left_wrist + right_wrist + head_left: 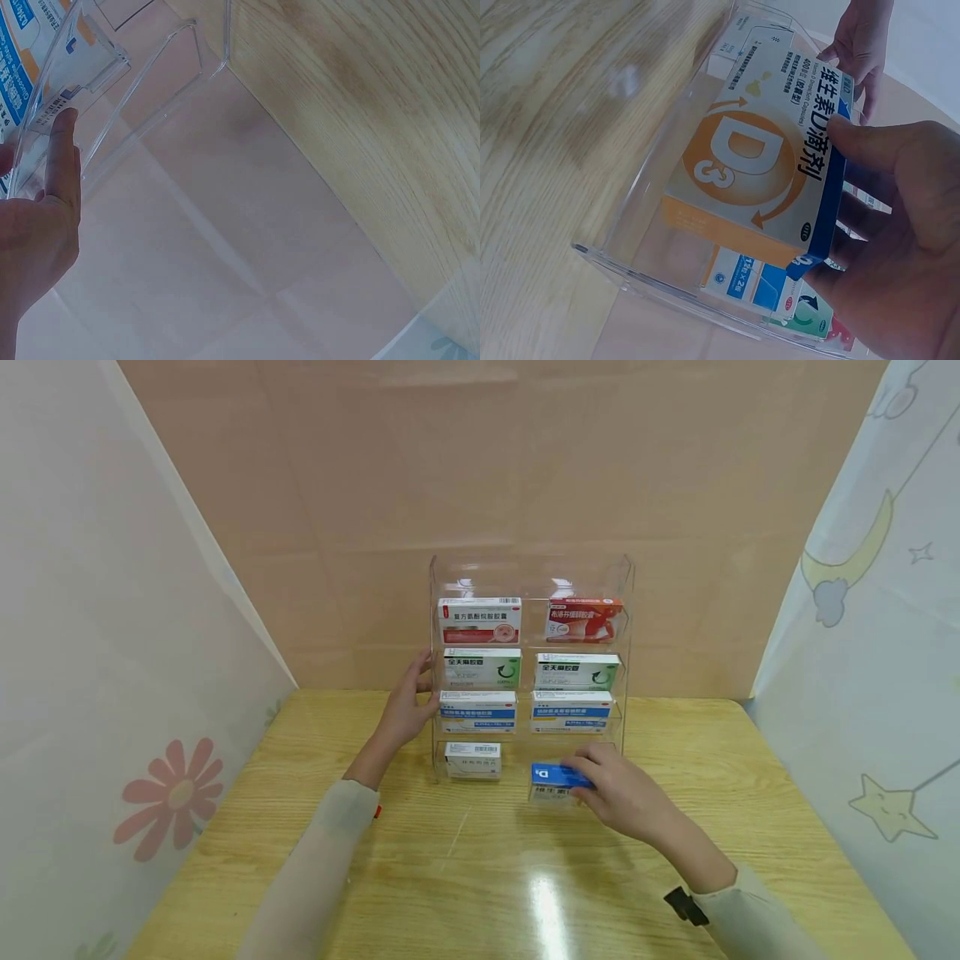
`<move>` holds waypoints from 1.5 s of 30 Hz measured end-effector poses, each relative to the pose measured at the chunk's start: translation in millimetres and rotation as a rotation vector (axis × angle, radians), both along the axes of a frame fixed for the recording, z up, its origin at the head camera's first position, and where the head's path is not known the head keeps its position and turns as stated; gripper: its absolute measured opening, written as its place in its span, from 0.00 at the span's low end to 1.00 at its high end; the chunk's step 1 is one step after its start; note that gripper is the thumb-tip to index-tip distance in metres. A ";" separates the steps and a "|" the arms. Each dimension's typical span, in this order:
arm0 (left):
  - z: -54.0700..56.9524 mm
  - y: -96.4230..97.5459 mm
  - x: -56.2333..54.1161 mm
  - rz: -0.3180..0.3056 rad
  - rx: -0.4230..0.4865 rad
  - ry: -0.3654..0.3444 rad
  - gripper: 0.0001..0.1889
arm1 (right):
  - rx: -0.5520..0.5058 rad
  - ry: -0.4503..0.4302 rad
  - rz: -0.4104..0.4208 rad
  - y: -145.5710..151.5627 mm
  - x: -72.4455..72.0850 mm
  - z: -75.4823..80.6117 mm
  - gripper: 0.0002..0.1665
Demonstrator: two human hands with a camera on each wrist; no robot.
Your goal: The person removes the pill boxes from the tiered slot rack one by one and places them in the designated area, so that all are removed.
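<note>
A clear tiered display rack point(532, 587) stands on the table with medicine boxes on its shelves. My left hand point(415, 700) holds the rack's left side edge, thumb toward the front. In the left wrist view that hand point(37, 232) has a straight index finger along the clear side panel. My right hand point(618, 789) grips a vitamin D box point(551, 775) by its blue edge, in front of the bottom shelf's right part. The right wrist view shows the box's white and orange face point(757, 142), with the thumb of the right hand point(907, 217) on its blue-edged side.
On the bottom shelf's left stands a small white box point(472, 761). Higher up are blue-and-white boxes point(477, 712), green-and-white boxes point(482, 669), a red-and-white box point(480, 621) and a red box point(584, 621). Behind the wooden table point(360, 893) rises a pinkish-brown backdrop point(360, 485).
</note>
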State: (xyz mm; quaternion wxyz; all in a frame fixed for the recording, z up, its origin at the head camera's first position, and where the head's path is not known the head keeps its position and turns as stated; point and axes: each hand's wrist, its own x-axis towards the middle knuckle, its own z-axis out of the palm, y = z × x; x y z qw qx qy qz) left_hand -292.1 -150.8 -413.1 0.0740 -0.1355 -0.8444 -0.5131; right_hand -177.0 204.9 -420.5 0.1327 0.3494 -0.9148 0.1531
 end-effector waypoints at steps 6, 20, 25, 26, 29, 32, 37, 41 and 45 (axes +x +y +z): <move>-0.2 -0.1 -0.1 -0.004 0.001 0.011 0.44 | 0.012 -0.078 0.008 -0.2 2.0 -1.4 0.21; 1.1 0.0 0.4 -0.008 -0.005 0.002 0.44 | -0.025 -0.356 0.089 10.8 -10.2 -18.6 0.18; 0.6 -0.1 -0.3 -0.009 -0.007 0.007 0.45 | -0.067 -0.413 0.154 15.5 -18.8 -28.7 0.18; 0.5 -0.1 -0.3 -0.009 -0.007 0.009 0.45 | -0.074 -0.428 0.162 16.4 -20.6 -31.1 0.18; 0.2 -0.3 -0.1 -0.007 -0.008 0.010 0.45 | -0.087 -0.474 0.171 18.5 -24.8 -37.9 0.20; -0.4 -0.3 0.2 -0.006 -0.007 0.007 0.45 | -0.099 -0.527 0.175 19.7 -27.4 -43.6 0.22; -1.1 -0.2 0.5 -0.008 -0.012 0.003 0.45 | -0.094 -0.554 0.169 20.8 -29.5 -51.4 0.23; -1.2 0.0 0.2 -0.006 -0.012 0.009 0.45 | -0.087 -0.548 0.158 20.6 -29.6 -53.2 0.22; -1.5 -0.3 0.0 -0.007 -0.006 0.008 0.45 | -0.096 -0.568 0.154 19.4 -29.1 -51.8 0.21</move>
